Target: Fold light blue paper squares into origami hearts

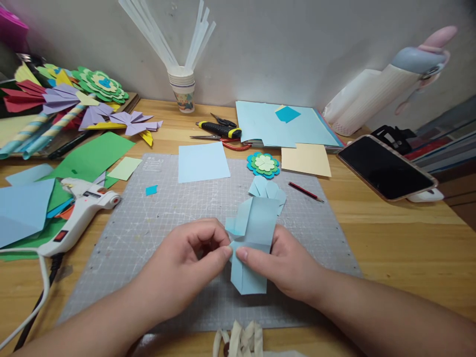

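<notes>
Between my hands, above the grey cutting mat (156, 277), is a light blue folded paper (256, 228) with creases and a cut, folded-out flap on its left side. My left hand (197, 263) pinches its left edge between thumb and fingertips. From the right, my right hand (286, 263) grips it with the thumb on the front and the fingers hidden behind. Just beyond the paper lies a pale blue petal-shaped paper piece (265, 187), partly covered. Past that sits a layered paper flower (263, 164) in blue, green and pale green.
A white hot glue gun (80, 213) lies at left among coloured sheets, its cord running forward. Scissors (208, 137), a craft knife (219, 130), a pencil (305, 192), a light blue square (204, 162) and a phone (386, 166) lie around. A paper cup (183, 94) holds glue sticks.
</notes>
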`<state>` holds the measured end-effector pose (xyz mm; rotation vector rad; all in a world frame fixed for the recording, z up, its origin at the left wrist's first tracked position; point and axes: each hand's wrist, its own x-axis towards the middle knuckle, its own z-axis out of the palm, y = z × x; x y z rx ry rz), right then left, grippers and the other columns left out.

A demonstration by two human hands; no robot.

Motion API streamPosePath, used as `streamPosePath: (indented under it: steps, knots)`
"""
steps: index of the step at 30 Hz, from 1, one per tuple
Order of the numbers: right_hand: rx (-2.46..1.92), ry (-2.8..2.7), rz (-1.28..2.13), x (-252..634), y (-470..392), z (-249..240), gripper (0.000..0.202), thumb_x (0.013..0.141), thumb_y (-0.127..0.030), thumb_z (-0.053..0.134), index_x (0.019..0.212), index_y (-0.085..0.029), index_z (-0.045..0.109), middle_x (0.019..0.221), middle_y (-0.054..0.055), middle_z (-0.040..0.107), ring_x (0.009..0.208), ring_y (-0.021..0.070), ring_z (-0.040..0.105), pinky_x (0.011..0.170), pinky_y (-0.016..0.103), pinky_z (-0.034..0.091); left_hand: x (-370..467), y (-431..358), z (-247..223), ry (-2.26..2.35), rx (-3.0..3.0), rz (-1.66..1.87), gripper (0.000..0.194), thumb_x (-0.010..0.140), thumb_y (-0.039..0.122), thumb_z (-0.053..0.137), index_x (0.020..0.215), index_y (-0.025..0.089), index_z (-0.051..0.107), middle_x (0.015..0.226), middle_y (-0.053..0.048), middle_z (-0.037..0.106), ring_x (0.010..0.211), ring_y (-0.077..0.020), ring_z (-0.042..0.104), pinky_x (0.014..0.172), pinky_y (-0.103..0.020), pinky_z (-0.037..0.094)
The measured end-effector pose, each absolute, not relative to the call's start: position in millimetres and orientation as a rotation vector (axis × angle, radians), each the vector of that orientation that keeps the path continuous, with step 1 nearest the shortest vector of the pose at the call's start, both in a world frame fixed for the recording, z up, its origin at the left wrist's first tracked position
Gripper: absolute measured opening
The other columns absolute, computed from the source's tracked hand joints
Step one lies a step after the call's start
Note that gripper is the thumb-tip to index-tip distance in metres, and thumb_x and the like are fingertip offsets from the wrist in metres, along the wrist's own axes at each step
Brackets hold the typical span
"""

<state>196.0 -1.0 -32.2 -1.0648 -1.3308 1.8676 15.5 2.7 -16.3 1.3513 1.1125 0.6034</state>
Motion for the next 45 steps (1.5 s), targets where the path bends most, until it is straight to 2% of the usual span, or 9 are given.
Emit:
streamPosePath:
  steps: [5, 13, 18, 24, 29, 36, 45]
  knots:
    - [-1.098, -1.362, 1.763, 196.9, -2.1, -34.6, 0.013, 0.080, -0.031, 0.063, 0.084, -0.018, 0.062, 0.079, 0.001, 0.062, 0.073, 0.0149, 0.056, 0.069, 0.028, 0.050, 16.3, 1.2, -16.9, 1.128, 1.429, 0.552, 0.022, 0.082, 0.029, 0.055, 0.063, 0.019, 0.052, 0.062, 0.003, 0.047, 0.061, -0.0119, 0.043, 0.057, -0.024, 0.034]
    - [-1.180, -1.300, 1.731, 197.5, -0.5, -35.2, 0.020, 0.079, -0.038, 0.065, 0.077, -0.019, 0.057, 0.074, 0.000, 0.061, 0.068, 0.0148, 0.057, 0.068, 0.029, 0.050, 22.9, -3.0, -22.4, 1.143, 1.344, 0.529, 0.020, 0.080, 0.030, 0.055, 0.064, 0.020, 0.048, 0.059, 0.004, 0.044, 0.056, -0.0114, 0.039, 0.052, -0.024, 0.032]
    - [-1.173, -1.331, 1.791, 196.1, -1.2, -30.9, 0.017, 0.075, -0.033, 0.068, 0.077, -0.018, 0.059, 0.072, -0.001, 0.059, 0.066, 0.0133, 0.054, 0.064, 0.026, 0.048, 23.3, 1.2, -20.8, 1.121, 1.175, 0.652, 0.014, 0.077, 0.031, 0.060, 0.077, 0.019, 0.055, 0.069, 0.003, 0.050, 0.064, -0.0122, 0.045, 0.059, -0.024, 0.037]
    - [-1.188, -1.255, 1.880, 198.2, -1.4, -35.7, 0.025, 0.081, -0.041, 0.065, 0.079, -0.017, 0.061, 0.065, -0.003, 0.052, 0.057, 0.0095, 0.047, 0.053, 0.021, 0.041, 21.3, 3.8, -21.3, 1.129, 1.119, 0.670, 0.019, 0.075, 0.030, 0.065, 0.067, 0.018, 0.053, 0.063, 0.004, 0.049, 0.059, -0.0101, 0.042, 0.055, -0.022, 0.034]
    - [-1.218, -1.257, 1.872, 199.0, 1.0, -35.5, 0.025, 0.079, -0.041, 0.066, 0.078, -0.017, 0.061, 0.065, -0.003, 0.053, 0.055, 0.0095, 0.046, 0.050, 0.020, 0.040, 21.2, 5.6, -22.2, 1.121, 1.004, 0.673, 0.019, 0.071, 0.032, 0.071, 0.072, 0.017, 0.060, 0.063, 0.003, 0.055, 0.059, -0.0102, 0.045, 0.056, -0.022, 0.035]
    - [-1.283, -1.216, 1.823, 198.2, 1.8, -31.0, 0.025, 0.077, -0.040, 0.066, 0.081, -0.015, 0.066, 0.069, 0.000, 0.056, 0.060, 0.0112, 0.049, 0.055, 0.022, 0.042, 11.7, 7.6, -22.9, 1.024, 0.802, 0.663, 0.027, 0.082, 0.040, 0.062, 0.072, 0.016, 0.069, 0.059, 0.000, 0.059, 0.057, -0.0104, 0.042, 0.054, -0.023, 0.030]
    - [-1.264, -1.176, 1.863, 198.8, 2.9, -32.0, 0.030, 0.074, -0.044, 0.069, 0.073, -0.017, 0.058, 0.063, -0.003, 0.053, 0.054, 0.0094, 0.047, 0.051, 0.021, 0.041, 9.8, 9.8, -24.5, 1.000, 0.665, 0.586, 0.024, 0.069, 0.039, 0.080, 0.074, 0.017, 0.072, 0.059, 0.003, 0.056, 0.057, -0.0075, 0.041, 0.056, -0.020, 0.031]
